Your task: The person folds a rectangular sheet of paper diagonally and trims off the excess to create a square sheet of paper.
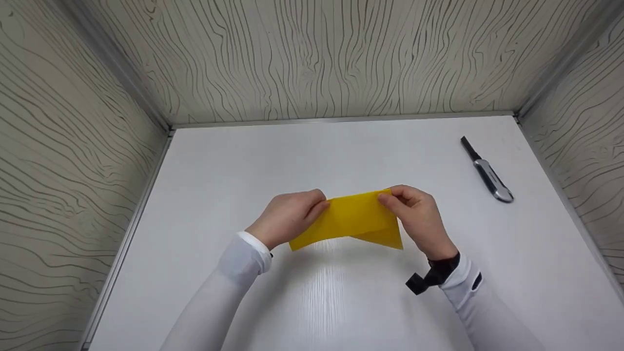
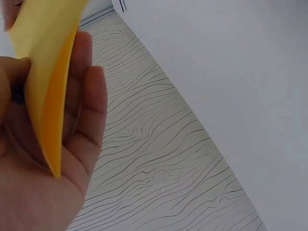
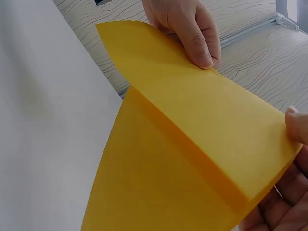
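Note:
A sheet of yellow paper [image 1: 358,214], folded over along its top edge, is held up between both hands above the white table. My left hand [image 1: 295,214] pinches its upper left part, thumb on the near face and fingers behind. At the upper right corner my right hand [image 1: 417,212] pinches the paper between thumb and fingers. In the right wrist view the front flap of the paper [image 3: 202,120] stands apart from the longer layer behind it. The left wrist view shows the paper's side edge [image 2: 55,110] running between thumb and fingers.
On the right of the white table [image 1: 219,161] lies a utility knife [image 1: 492,180] with a grey and black handle. Wood-patterned panels [image 1: 312,58] wall the table at the back and both sides. A black strap [image 1: 441,270] circles the right wrist.

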Available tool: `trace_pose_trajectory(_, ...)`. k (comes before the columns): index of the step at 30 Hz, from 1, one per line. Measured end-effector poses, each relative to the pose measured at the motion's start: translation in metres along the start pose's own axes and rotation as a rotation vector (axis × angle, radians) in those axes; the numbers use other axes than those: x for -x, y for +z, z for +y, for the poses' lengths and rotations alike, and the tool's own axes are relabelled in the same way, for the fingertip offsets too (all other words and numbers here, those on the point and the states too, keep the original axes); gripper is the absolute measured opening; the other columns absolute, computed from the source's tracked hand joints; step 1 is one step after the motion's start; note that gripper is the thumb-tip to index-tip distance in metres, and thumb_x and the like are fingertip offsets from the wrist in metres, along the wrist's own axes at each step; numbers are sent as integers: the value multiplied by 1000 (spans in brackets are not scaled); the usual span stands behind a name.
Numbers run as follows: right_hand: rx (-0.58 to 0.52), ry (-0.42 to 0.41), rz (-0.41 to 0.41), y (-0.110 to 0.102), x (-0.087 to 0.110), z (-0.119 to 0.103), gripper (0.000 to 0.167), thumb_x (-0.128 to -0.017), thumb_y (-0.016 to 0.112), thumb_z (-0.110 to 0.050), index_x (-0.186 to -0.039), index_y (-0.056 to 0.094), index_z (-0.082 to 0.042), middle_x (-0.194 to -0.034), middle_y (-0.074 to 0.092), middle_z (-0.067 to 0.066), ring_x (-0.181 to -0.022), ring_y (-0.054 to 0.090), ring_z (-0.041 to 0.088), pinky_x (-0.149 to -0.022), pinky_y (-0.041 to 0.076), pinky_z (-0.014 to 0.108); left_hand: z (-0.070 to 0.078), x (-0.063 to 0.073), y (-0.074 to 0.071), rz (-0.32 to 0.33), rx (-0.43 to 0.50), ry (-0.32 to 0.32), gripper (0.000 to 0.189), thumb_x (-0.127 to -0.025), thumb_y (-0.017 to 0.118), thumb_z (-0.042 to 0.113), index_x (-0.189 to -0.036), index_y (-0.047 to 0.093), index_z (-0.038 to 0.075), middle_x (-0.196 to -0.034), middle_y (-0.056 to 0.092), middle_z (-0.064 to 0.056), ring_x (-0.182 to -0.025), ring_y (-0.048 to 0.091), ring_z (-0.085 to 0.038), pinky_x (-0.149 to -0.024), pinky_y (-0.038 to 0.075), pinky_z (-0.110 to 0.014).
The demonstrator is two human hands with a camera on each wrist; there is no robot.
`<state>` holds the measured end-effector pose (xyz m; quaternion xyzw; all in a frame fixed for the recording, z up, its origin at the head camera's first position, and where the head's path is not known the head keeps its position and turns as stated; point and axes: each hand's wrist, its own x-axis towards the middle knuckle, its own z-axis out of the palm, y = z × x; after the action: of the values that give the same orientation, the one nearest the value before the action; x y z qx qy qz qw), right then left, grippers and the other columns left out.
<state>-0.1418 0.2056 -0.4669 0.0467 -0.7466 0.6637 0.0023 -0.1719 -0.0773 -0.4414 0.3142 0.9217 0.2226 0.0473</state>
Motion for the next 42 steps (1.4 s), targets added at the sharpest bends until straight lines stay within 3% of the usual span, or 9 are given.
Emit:
trace_pose_trajectory(6, 31, -25, 33, -1, -2, -3, 25, -100, 69, -25, -103, 73, 0, -101, 69, 14, -89, 61, 30, -81, 54, 29, 3, -1, -1, -9, 0, 30, 23, -109, 50, 35, -104, 64, 18, -80, 58, 10, -68, 53, -10, -67, 49, -27)
trace_pose_trajectory(19, 12, -56, 88, -4, 1, 2, 29, -102, 66, -26, -106, 72, 2, -102, 69, 13, -87, 62, 32, -79, 56, 30, 1, 1, -3, -27, 65, 19, 23, -108, 51, 39, -103, 64, 21, -81, 59, 11, -69, 55, -11, -68, 49, -28)
trace_pose_trajectory(25, -10, -48, 155, -13, 3, 3, 31, -101, 66, -27, -109, 71, 3, -103, 67, 14, -86, 61, 32, -77, 56, 29, -7, 6, -2, -10, 99, -38, 21, -108, 52, 38, -101, 66, 23, -82, 61, 13, -72, 57, -9, -72, 50, -29)
trace_pose_trajectory(30, -17, -46, 137, -18, 3, 6, 33, -101, 67, -28, -108, 71, 4, -104, 68, 14, -87, 61, 31, -78, 56, 30, -11, 8, -2, -24, 142, -62, 25, -107, 52, 42, -102, 68, 24, -84, 63, 14, -74, 58, -10, -74, 51, -31)
trace_pose_trajectory(37, -35, -60, 191, -25, 3, 9, 32, -101, 67, -25, -109, 71, 6, -103, 68, 13, -88, 61, 30, -80, 56, 29, -15, 14, -4, -19, 247, -146, 25, -105, 55, 45, -99, 71, 27, -85, 65, 16, -77, 61, -11, -75, 53, -32)
trace_pose_trajectory(42, -8, -51, 190, -28, 4, 10, 35, -102, 66, -26, -111, 70, 7, -103, 68, 11, -88, 61, 29, -81, 56, 27, -19, 17, -4, 8, 301, -123, 25, -102, 60, 47, -96, 75, 28, -84, 67, 17, -76, 61, -10, -73, 54, -32)
